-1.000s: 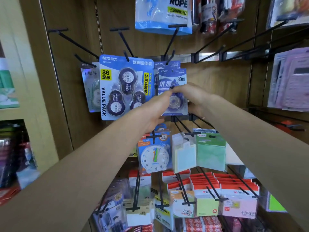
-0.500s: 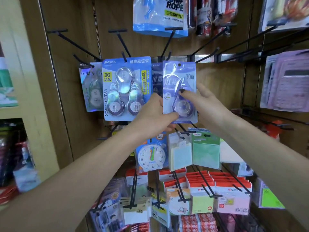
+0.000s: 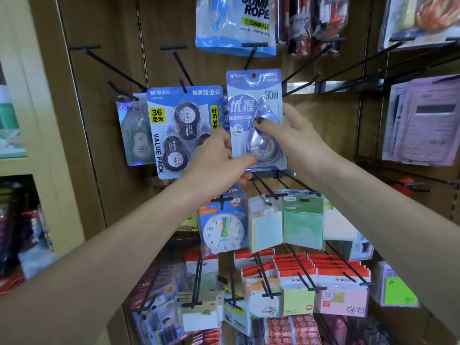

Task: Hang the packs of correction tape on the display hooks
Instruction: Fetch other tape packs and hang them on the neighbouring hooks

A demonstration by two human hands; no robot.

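**Correction-tape pack held upright before the hook wall**

Wood-panelled display wall (image 3: 104, 125) carries rows of black hooks, several of them bare. Both hands hold one correction tape pack (image 3: 256, 100) in front of the panel, free of any hook. Its long axis is vertical: the punched hang hole sits at the top edge, the printed face points toward the viewer, and the blister's narrow tip points up. The left hand (image 3: 219, 160) pinches the lower left corner, thumb on the front. The right hand (image 3: 296, 143) grasps the right edge, thumb pressed on the blister and fingers behind the card. Just left of the pack, a blue value pack (image 3: 184, 130) hangs on a hook (image 3: 183, 85), with a smaller pale pack (image 3: 135, 130) beside it. A jump rope bag (image 3: 236, 23) hangs above. Below hang a toy clock card (image 3: 222, 232) and sticky-note packs (image 3: 302, 225).
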